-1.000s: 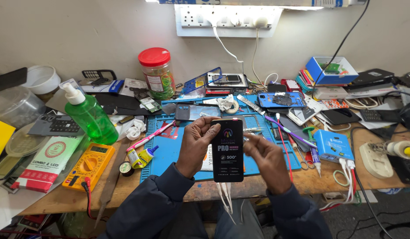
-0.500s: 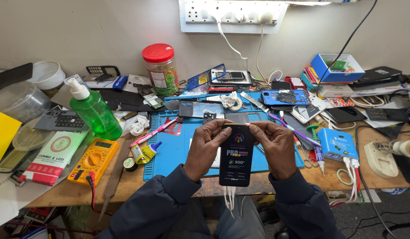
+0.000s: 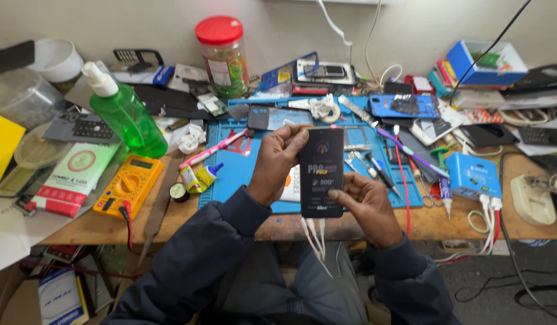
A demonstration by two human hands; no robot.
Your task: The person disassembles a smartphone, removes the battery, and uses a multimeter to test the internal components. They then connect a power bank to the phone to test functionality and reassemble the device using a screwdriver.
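Observation:
I hold a flat black rectangular pack point(image 3: 321, 171) upright in front of me, above the front edge of a blue work mat point(image 3: 242, 174). My left hand point(image 3: 278, 161) grips its upper left edge with the fingers curled over the top. My right hand point(image 3: 365, 203) holds its lower right edge, thumb on the face. Thin white strips point(image 3: 314, 238) hang below the pack. Both sleeves are dark blue.
A green pump bottle point(image 3: 125, 114), a yellow multimeter point(image 3: 129, 185) and a red-lidded jar point(image 3: 223, 57) stand on the left and back of the wooden bench point(image 3: 447, 219). Phones, tweezers, glue tubes and a blue box point(image 3: 473, 174) with white cables crowd the right.
The pack has stayed between both hands while the view dipped and moved closer. My left hand has shifted up to its top corner, and my right hand has dropped to its lower edge.

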